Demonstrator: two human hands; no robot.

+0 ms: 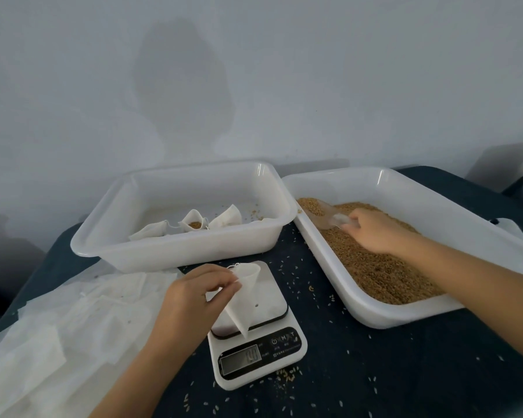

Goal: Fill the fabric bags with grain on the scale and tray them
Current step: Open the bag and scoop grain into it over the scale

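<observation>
Your right hand (375,232) grips the scoop (323,214) of grain, and the bag (242,297) pinched open in your left hand (194,297) waits off to its left, mouth up.

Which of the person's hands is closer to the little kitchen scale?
Left. The left hand pinches a fabric bag right over the scale; the right hand is off in the grain tray, gripping the scoop.
</observation>
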